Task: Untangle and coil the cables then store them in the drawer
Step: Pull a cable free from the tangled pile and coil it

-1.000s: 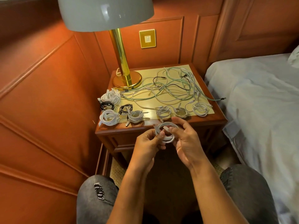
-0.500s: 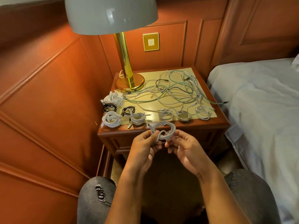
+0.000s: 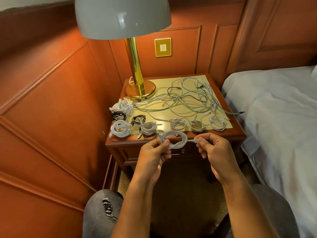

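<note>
The left hand [image 3: 155, 148] is pinching the white cable coil [image 3: 175, 140] at its crossing, just in front of the bench [image 3: 173, 142] edge, while the right hand [image 3: 211, 146] is gripping the cable's plug end [image 3: 195, 140] and drawing it sideways out of the loop. If the right hand is pulling harder than the left pinch can resist, the turns are likely to spring open; a slack tail could also snag the finished coils [image 3: 149, 128] near the edge. The tangled cables [image 3: 188, 98] are lying unsorted behind, and the drawer [image 3: 180, 152] is standing closed.
</note>
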`<state>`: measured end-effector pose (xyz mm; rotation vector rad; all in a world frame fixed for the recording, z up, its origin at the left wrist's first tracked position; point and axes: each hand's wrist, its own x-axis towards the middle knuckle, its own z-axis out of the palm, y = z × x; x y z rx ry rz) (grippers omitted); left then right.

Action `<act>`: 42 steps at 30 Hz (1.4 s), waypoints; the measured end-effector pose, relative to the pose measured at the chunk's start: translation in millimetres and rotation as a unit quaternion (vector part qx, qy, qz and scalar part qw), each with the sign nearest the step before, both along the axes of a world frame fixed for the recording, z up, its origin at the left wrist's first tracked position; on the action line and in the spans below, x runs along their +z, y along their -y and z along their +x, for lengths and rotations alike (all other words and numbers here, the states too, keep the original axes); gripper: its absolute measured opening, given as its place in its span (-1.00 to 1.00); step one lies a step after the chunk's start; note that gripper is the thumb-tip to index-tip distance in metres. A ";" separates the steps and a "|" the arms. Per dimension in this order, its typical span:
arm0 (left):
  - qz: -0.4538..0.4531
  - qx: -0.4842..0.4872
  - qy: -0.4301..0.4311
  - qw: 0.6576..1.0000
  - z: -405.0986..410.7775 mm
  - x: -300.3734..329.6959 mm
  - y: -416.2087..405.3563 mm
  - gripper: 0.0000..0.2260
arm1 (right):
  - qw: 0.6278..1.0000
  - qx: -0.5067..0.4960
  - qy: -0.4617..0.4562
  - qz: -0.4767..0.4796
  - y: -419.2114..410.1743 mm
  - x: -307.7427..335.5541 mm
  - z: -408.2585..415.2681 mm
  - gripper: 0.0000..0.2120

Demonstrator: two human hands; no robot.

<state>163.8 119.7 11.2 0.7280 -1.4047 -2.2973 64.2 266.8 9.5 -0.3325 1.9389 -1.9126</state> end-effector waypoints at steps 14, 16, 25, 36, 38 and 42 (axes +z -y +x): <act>-0.024 0.010 -0.015 1.000 -0.8 -11.7 -9.0 -0.91 | 0.988 -0.002 0.121 -0.091 15.8 -16.7 24.0 -0.76; -0.049 0.008 -0.008 0.999 0.6 -12.8 -8.4 -0.91 | 0.987 0.041 0.117 -0.107 16.1 -15.9 27.0 -0.69; -0.049 -0.016 0.000 0.999 6.3 -15.4 -9.1 -0.91 | 0.976 0.009 0.138 -0.169 18.4 -10.5 32.3 -0.63; -0.048 -0.006 0.002 0.999 5.2 -9.6 -18.9 -0.97 | 0.939 -0.076 0.240 -0.232 20.0 -0.7 28.7 -0.88; -0.065 0.009 0.002 0.998 5.2 -8.7 -20.3 -0.96 | 0.940 -0.102 0.227 -0.234 19.5 -1.3 30.6 -0.91; -0.071 0.029 -0.007 0.997 4.3 -6.4 -24.1 -0.94 | 0.944 -0.081 0.206 -0.245 18.3 -1.4 31.9 -0.90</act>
